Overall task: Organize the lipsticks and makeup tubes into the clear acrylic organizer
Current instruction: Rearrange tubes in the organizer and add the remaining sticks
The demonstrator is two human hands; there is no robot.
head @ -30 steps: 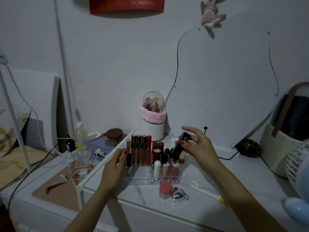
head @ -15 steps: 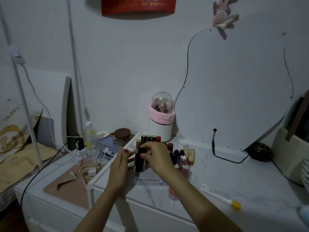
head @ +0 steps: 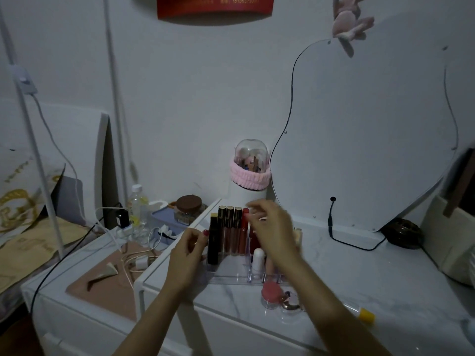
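Both hands flank the organizer [head: 231, 272]: left hand [head: 186, 255], right hand [head: 273, 231].

Tabletop [head: 359, 273]: white, faint grey marble veining. Organizer [head: 231, 274], centre frame: clear. Tubes [head: 230, 231] inside it: black-and-gold caps, brownish-red bodies; one red tube [head: 243, 235]; one black lipstick [head: 213, 240] at the left end; one white stick [head: 258, 260]. Small jar [head: 270, 295] in front: pink lid. Left hand [head: 186, 263]: red nail polish. Headband [head: 249, 177], centre: pink. Banner [head: 214, 6], top: red. Cap [head: 367, 314], lower right: yellow.
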